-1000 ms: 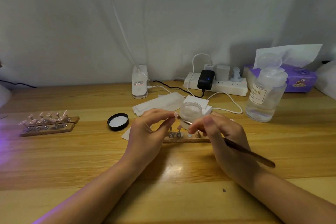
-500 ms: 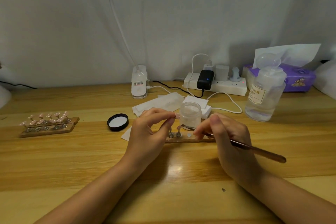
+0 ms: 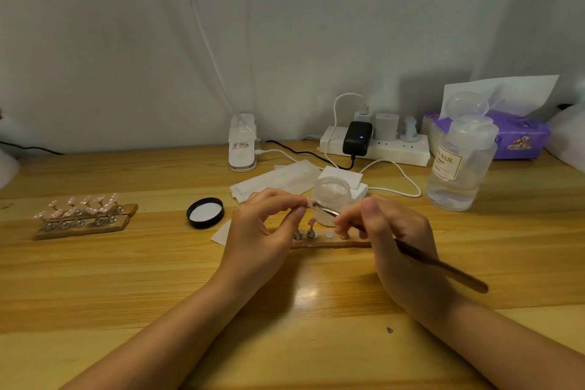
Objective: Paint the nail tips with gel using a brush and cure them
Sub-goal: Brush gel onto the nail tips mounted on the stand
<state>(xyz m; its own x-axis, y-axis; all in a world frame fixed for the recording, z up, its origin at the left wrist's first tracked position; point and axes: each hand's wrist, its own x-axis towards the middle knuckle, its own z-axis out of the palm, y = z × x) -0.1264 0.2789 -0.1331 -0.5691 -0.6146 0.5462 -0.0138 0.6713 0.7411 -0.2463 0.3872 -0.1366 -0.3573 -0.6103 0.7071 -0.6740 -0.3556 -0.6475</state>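
While the left hand (image 3: pixel 259 228) pinches a pink nail tip (image 3: pixel 310 202) aloft, presumably to steady it, the right hand (image 3: pixel 392 231) grips the brush (image 3: pixel 443 266) pen-fashion, bristles touching that tip. Just beyond both hands stands the open gel jar (image 3: pixel 332 196). Whether gel coats the tip is too small to tell; the right hand hides part of the wooden holder (image 3: pixel 329 242).

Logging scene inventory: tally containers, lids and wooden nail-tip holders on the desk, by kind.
Gel jar: 1
Pump bottle: 1
Black lid: 1
Wooden holders: 2, one at left, one between the hands
Total: 5
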